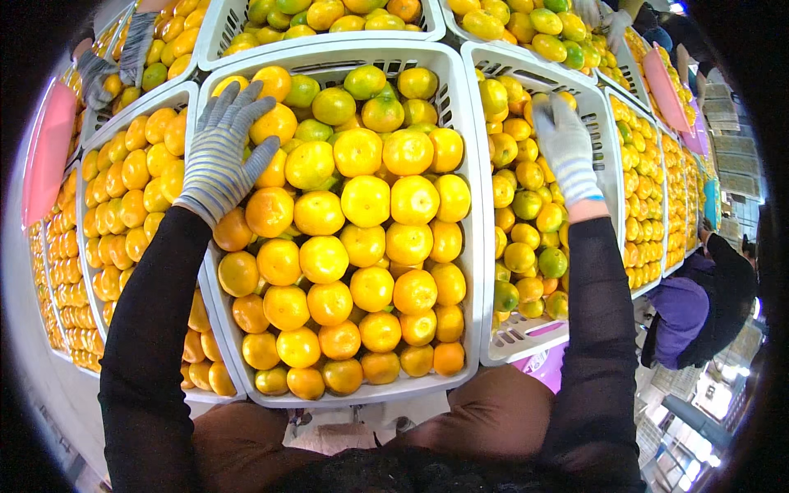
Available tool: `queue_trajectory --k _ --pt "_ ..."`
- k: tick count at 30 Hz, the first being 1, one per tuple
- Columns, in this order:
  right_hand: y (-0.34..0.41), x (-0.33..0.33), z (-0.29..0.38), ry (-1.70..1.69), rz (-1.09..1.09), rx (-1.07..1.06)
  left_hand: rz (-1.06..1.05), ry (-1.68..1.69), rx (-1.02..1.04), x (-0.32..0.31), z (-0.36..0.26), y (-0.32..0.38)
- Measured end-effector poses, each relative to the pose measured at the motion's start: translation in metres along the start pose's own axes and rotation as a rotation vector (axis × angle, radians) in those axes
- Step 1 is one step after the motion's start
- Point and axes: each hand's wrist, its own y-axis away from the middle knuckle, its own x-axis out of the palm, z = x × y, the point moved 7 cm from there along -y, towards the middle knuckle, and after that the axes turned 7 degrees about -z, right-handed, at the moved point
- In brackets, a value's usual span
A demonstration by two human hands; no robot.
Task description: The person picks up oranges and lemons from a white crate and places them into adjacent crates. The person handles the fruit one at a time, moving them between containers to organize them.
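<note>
A white plastic crate (474, 246) of mandarins stands before me, with orange fruit (323, 259) laid in rows at its near part and greener ones (334, 106) loosely heaped at the far end. My left hand (228, 148), in a striped knit glove, lies palm down at that crate's far left, its spread fingers touching a mandarin (273, 124). In a like glove, my right hand (564, 145) reaches into the crate on the right (524, 354), over mixed green and orange mandarins (529, 175). Its fingers point down among the fruit; whether they grip one is hidden.
More crates of mandarins (132, 179) adjoin on both sides and beyond. Pink basins (49, 154) stand at far left and upper right. Another person's gloved hands (132, 52) work at upper left, others' at upper right. A person in purple and black (696, 302) is at right.
</note>
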Motion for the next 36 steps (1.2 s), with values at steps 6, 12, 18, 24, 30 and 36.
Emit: queue_trajectory --k 6,12,18,24,30,36 --pt "0.063 0.060 -0.098 0.362 0.121 0.093 -0.015 -0.007 0.014 -0.003 0.003 -0.004" --pt "0.027 0.019 -0.076 -0.633 0.021 0.398 -0.020 -0.027 0.013 -0.005 0.001 0.002" --pt "0.016 0.030 0.207 -0.687 0.387 -0.295 0.007 0.023 -0.028 -0.006 0.004 0.004" --pt "-0.007 0.134 0.240 -0.356 0.494 -0.312 -0.004 0.029 -0.012 -0.005 -0.003 -0.002" --pt "-0.006 0.144 0.231 -0.336 0.383 -0.340 -0.010 0.004 -0.005 -0.003 0.000 -0.002" --pt "-0.011 0.146 0.240 -0.314 0.329 -0.210 0.127 -0.146 0.046 0.007 -0.028 -0.019"
